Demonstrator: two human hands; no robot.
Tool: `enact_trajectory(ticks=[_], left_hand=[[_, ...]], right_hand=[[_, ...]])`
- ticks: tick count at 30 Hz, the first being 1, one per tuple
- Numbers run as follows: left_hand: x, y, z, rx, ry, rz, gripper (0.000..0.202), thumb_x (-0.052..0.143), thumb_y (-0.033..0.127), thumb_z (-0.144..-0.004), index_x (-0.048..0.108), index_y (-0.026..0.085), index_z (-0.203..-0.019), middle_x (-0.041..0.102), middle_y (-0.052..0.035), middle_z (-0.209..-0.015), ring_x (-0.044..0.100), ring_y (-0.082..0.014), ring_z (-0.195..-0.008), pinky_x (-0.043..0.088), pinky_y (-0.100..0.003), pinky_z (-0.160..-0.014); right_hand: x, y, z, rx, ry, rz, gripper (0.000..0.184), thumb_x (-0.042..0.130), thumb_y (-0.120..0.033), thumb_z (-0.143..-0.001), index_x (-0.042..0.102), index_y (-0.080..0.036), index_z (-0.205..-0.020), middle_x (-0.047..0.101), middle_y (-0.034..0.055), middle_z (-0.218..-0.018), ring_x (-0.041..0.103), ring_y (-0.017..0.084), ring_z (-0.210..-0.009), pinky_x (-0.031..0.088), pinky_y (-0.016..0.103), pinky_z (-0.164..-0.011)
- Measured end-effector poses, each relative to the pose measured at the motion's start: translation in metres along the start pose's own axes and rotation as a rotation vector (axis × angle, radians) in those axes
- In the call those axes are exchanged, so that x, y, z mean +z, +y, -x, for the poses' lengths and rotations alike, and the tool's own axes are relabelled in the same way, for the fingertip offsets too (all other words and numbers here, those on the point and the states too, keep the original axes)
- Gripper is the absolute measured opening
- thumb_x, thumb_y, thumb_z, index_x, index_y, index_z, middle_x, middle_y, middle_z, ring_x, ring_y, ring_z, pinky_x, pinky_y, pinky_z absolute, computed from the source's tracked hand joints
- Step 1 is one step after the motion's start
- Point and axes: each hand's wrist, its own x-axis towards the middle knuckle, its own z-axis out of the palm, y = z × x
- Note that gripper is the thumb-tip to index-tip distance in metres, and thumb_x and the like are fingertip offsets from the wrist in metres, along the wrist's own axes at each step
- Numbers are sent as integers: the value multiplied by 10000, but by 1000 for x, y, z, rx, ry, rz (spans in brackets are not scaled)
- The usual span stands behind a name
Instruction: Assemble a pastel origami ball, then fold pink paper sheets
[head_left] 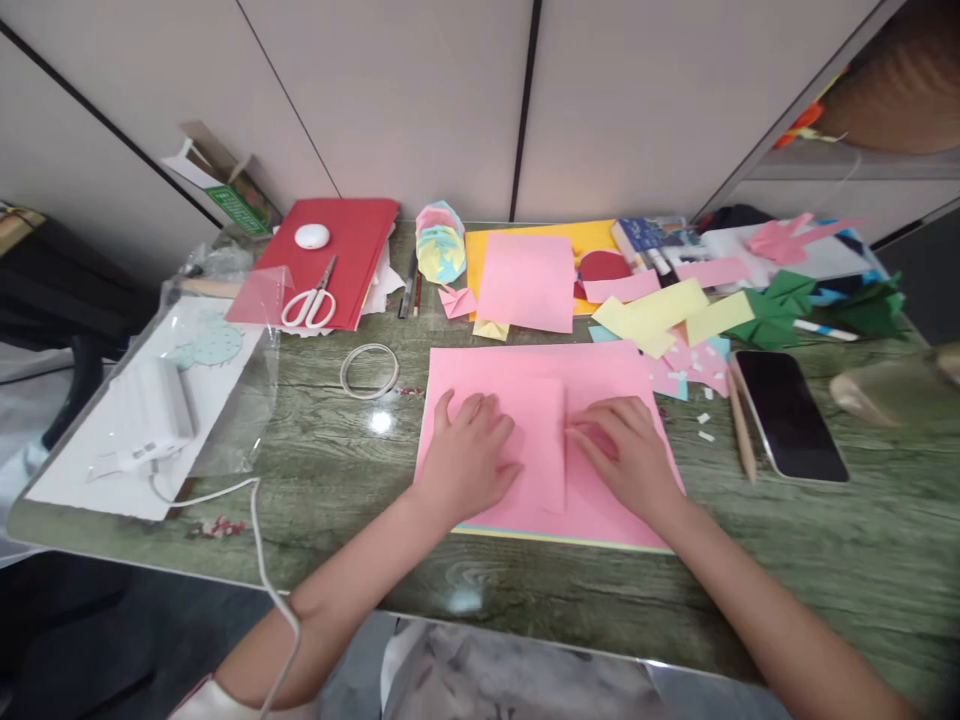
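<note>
trailing over the near table edge on the l. side, a white cable [256, 520] is crossing the l. forearm. just beyond, on the green wood-grain table [337, 545], a large pink sheet [607, 525] is lying w/ yellow & blue edges showing beneath. folded pink paper [546, 470] is sitting approx. mid-sheet, betw. the hands. l. hand [466, 455] is pressing palm-down on its l. part, fingers spread. r. hand [630, 455] is bringing thumb & fingertips together at its r. edge; can't tell if they're actually pinching it.

off to the l., a white plug-in block [154, 410] is resting on clear plastic over white paper. to the r., a wooden stick [741, 425] is lying next to a dark-screened phone [790, 415], white bits [705, 435] scattering nearby. a white ring [369, 371] is lying l. of the sheet.

farther back, white-handled scissors [309, 308] & a white oval thing [312, 236] are resting on a red folder [364, 265]. a pink square [525, 280] is covering part of an orange-yellow sheet [592, 238]; pale yellow strips [652, 310] & green folded paper [776, 310] are lying to its r. behind everything, grey panels [427, 90] are standing.
</note>
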Motion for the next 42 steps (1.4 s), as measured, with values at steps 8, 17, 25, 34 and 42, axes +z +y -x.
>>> enact_trajectory(ticks=[8,17,25,34,42], left_hand=[[9,27,-15,-69,96,-157,268,423,350,-885,604,155,-917,639,-147,-916,527,-273,-993,268,-511,-991],[9,40,-20,-154,82,-115,496,487,555,-793,605,100,-947,630,-182,-903,509,-329,-984,192,-558,-1017],[11,47,-23,-190,58,-112,575,471,578,-782,602,51,-971,620,-223,-953,476,-352,-1063,156,-574,-1033],[8,51,-24,-209,26,-95,617,506,585,-761,590,27,-1009,596,-253,-1057,445,-372,-1109,156,-586,-1034],[8,53,-23,-225,-2,-102,646,507,600,-752,589,19,-1021,560,-284,-1145,416,-380,-1167,157,-586,-1038]], right_hand=[[-1,-5,-1,-12,-55,43,125,518,-312,-862,598,-217,-860,583,37,-847,489,206,-864,374,369,-764],[-14,-4,0,-65,-138,203,164,531,-345,-852,585,-210,-778,581,36,-818,483,202,-826,329,364,-788],[-4,-4,-3,-96,-161,298,192,555,-344,-840,570,-189,-728,570,26,-759,465,186,-791,289,354,-787],[-1,8,-16,-83,-59,443,224,491,-316,-873,579,-187,-714,561,37,-725,458,195,-774,255,368,-775],[7,24,-39,16,-8,447,225,488,-328,-871,554,-178,-716,562,48,-763,469,200,-800,242,363,-750]])
